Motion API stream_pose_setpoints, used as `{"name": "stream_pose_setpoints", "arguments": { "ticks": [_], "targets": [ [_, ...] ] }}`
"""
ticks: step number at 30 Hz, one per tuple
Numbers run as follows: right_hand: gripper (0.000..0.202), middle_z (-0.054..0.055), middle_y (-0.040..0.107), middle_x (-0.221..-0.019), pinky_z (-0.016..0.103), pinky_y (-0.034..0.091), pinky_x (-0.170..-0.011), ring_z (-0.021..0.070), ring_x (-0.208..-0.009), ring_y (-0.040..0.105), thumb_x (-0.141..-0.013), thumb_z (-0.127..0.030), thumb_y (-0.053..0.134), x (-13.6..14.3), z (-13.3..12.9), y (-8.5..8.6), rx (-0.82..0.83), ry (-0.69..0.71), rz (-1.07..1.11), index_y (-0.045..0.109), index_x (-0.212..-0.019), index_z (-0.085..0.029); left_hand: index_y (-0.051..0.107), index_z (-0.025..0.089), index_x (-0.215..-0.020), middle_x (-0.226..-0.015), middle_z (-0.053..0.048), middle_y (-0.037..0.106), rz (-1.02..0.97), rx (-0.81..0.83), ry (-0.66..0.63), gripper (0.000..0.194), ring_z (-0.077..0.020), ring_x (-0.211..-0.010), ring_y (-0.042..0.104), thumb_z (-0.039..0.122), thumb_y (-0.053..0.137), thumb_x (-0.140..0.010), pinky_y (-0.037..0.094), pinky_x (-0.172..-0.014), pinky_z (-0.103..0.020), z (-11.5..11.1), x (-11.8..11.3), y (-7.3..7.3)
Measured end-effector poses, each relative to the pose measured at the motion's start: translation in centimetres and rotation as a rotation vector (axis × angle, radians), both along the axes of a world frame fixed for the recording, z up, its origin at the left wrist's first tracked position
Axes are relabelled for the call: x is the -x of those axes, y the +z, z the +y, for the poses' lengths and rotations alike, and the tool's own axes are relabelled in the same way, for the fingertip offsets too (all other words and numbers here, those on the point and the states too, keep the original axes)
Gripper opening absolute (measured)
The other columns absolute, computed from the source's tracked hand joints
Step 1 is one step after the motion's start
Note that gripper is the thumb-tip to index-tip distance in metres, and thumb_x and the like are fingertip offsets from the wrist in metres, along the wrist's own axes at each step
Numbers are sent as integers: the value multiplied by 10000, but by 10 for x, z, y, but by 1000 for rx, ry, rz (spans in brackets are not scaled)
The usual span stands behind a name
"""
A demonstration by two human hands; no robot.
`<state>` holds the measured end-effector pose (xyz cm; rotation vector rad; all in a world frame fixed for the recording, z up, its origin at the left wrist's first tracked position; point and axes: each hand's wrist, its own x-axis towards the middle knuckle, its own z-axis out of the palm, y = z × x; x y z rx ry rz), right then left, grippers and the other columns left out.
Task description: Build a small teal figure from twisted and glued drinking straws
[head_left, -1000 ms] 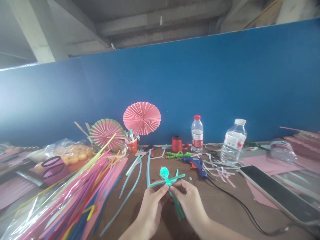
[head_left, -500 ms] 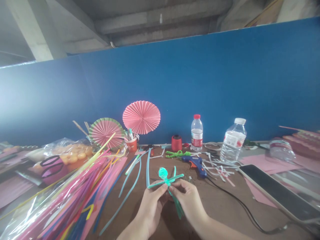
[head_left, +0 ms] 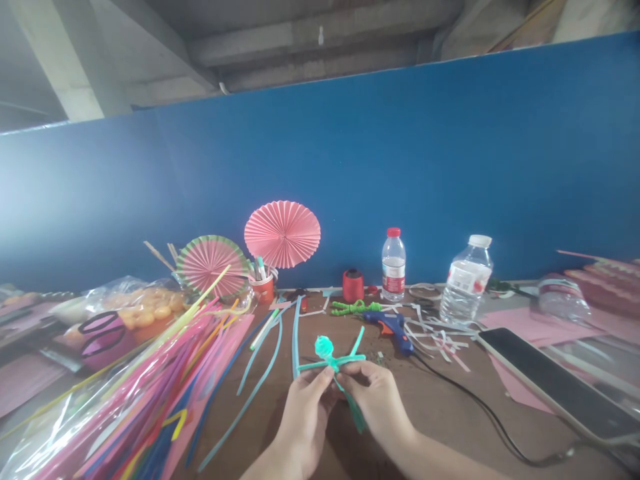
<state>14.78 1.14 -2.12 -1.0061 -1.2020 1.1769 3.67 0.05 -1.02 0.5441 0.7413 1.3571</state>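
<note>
A teal pipe-cleaner figure (head_left: 324, 347) is held upright over the brown table, with a round coiled head, side arms and a bundle of strands hanging below. My left hand (head_left: 306, 408) pinches it just under the head from the left, thumb on top. From the right, my right hand (head_left: 373, 399) grips the same piece at its middle, and the hanging strands pass beside its fingers. One loose strand sticks up at the right of the head. The fingertips beneath the figure are partly hidden.
Colourful pipe cleaners in plastic (head_left: 145, 387) lie left. A blue glue gun (head_left: 395, 328) with a black cable, green pipe cleaners (head_left: 356, 307) and paper strips lie ahead. Bottles (head_left: 394, 267), a red spool (head_left: 353, 285) and paper fans (head_left: 283, 235) stand behind; a phone (head_left: 555, 383) is right.
The figure has tilted slightly, its head a little lower and further left. The loose strand at the right now leans outward more and stands higher. Both hands keep their grip.
</note>
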Motion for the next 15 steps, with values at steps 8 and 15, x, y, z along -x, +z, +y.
{"name": "stream_pose_setpoints", "arguments": {
  "ticks": [8,15],
  "targets": [
    [137,26,653,-625,239,437,-587,171,-625,581,-647,-271,657,0,0,1,22,-31,-35,647,-643,-135,690,114,-725,-722,-71,693,69,-71,-36,103,-163,-721,604,175,609,-710,449,-717,-260,-9,-8,12],
    [201,31,634,-590,242,432,-550,177,-592,575,-636,-311,663,1,-4,4,81,-7,-48,636,-668,-115,674,121,-773,-736,-77,694,308,-108,45,188,-215,-764,614,275,585,-711,440,-697,-280,-12,-13,15]
  ]
}}
